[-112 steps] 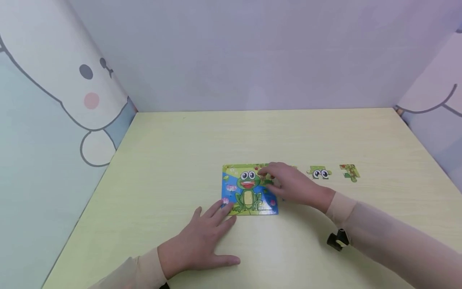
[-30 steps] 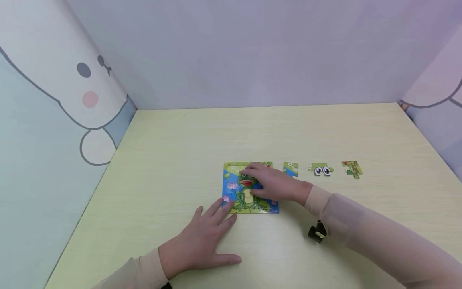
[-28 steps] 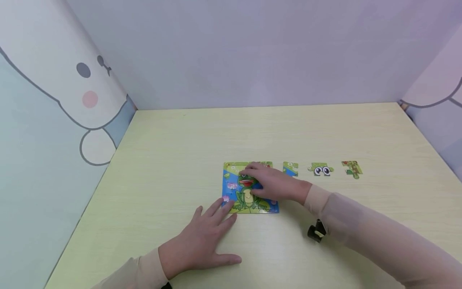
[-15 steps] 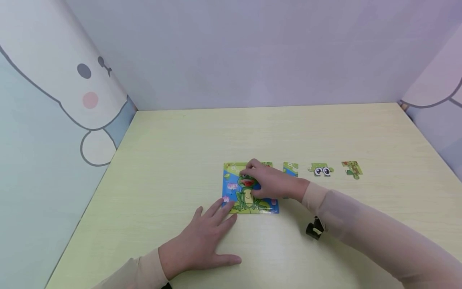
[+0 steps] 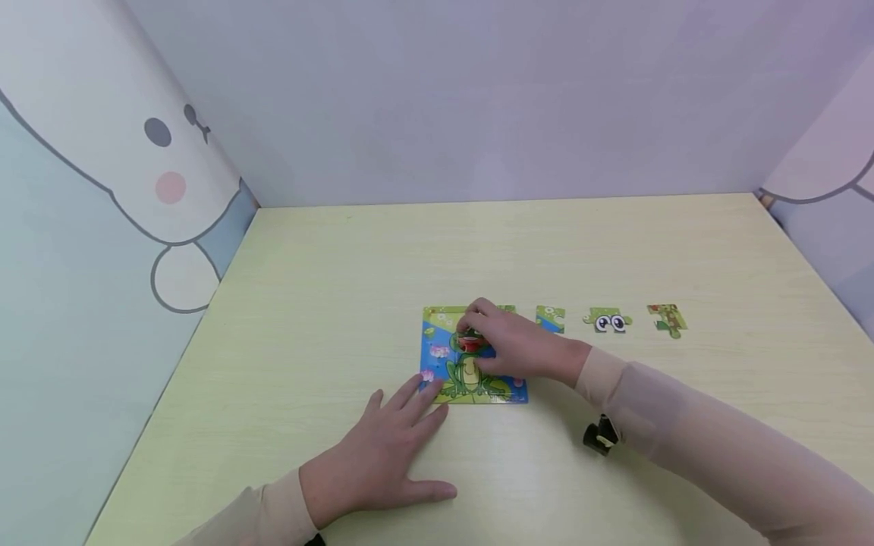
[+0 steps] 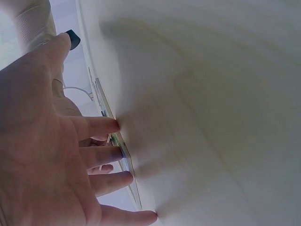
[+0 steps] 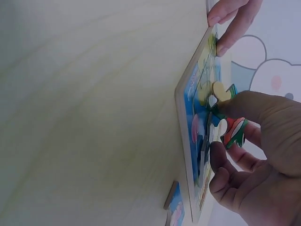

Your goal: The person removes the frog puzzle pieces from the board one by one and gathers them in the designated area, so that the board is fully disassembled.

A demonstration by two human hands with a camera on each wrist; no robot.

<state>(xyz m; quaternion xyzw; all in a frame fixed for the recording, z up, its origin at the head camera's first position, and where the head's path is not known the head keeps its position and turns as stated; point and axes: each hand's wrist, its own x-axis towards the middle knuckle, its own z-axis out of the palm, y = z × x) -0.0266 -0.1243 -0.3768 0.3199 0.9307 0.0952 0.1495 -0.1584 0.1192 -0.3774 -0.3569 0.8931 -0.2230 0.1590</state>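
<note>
Puzzle piece [image 7: 234, 133] pinched in right hand [image 5: 517, 343].

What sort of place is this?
Likely a children's play corner or small recording booth: pale tabletop, cartoon animal on the side wall, frog jigsaw with loose pieces.

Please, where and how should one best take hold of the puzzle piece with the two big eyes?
I would pinch the eye piece by its near and far edges, coming from above with the right hand, once that is free. The piece lies flat on the table, so its edges seem the likeliest grip, and knobs stick out at its left and right sides.
</note>
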